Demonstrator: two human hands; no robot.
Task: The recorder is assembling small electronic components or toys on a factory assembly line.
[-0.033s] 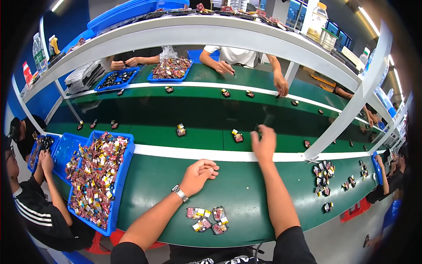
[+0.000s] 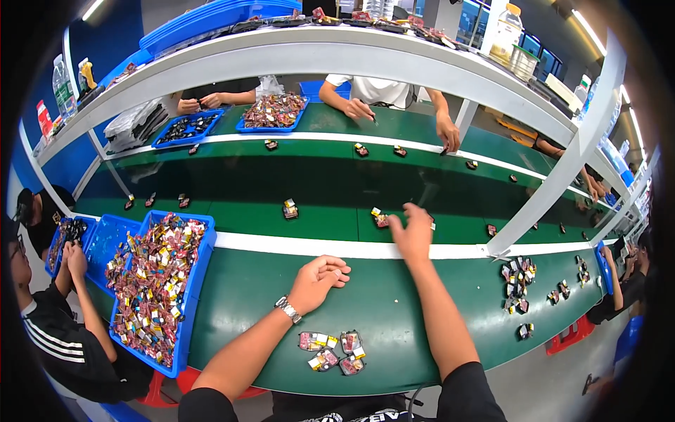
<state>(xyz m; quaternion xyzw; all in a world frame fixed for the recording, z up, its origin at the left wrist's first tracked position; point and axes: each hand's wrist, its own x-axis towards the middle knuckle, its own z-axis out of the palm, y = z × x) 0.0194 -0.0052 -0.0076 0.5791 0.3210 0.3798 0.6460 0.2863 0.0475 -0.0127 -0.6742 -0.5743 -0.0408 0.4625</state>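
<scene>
While the right hand (image 2: 413,235) reaches over the green belt (image 2: 323,226), its thumb and fingers apart, a small red, yellow and black assembly (image 2: 380,219) lies on that belt just left of the thumb. Another piece shows partly behind the hand; whether they touch cannot be told. The left hand (image 2: 316,283) rests loosely curled on the green worktop (image 2: 394,323); whether it holds anything cannot be told. A white strip (image 2: 302,245) divides worktop and belt. Four assemblies (image 2: 323,360) lie grouped near the person, and a cluster (image 2: 518,281) lies farther right. At left, a blue tray (image 2: 197,281) heaped with parts covers that end, a co-worker (image 2: 67,337) beside it. A metal post (image 2: 575,165) and a shelf beam (image 2: 351,56) cut across the view; beyond them, another person's hands (image 2: 448,132) work at the far side, under ceiling lights (image 2: 589,33).
</scene>
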